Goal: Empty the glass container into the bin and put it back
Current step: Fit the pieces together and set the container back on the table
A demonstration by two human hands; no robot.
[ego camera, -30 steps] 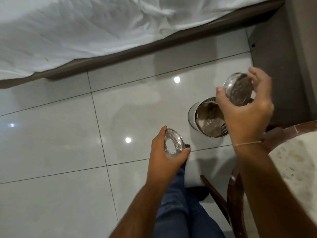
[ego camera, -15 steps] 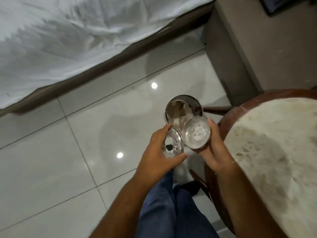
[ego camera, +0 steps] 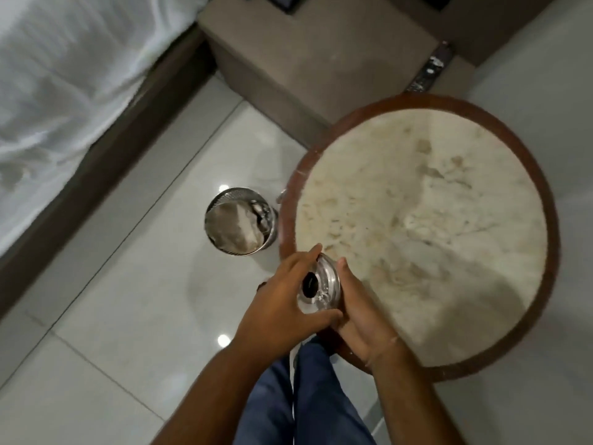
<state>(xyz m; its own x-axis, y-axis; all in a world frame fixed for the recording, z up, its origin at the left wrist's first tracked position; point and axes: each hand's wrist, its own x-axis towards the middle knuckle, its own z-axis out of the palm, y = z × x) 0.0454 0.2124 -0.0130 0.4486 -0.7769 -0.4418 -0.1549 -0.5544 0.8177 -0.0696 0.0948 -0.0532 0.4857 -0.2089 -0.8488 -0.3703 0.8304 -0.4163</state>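
Observation:
A small round glass container [ego camera: 324, 289] with a glass lid and a black knob sits between both my hands at the near left rim of the round table [ego camera: 545, 284]. My left hand [ego camera: 282, 303] grips the lid from the left and top. My right hand [ego camera: 362, 313] cups the container from the right and below. The metal mesh bin [ego camera: 239, 221] stands on the floor just left of the table, with crumpled waste inside.
A bed with a white sheet [ego camera: 61, 91] and a dark wooden frame runs along the left. A grey upholstered block [ego camera: 321, 59] stands behind the table. Glossy white floor tiles [ego camera: 112, 316] lie to the left. My blue trouser legs [ego camera: 305, 396] are below.
My right hand brought the container from above the bin down to my left hand with the lid. Both pieces are now together over the table's rim. The view swung right.

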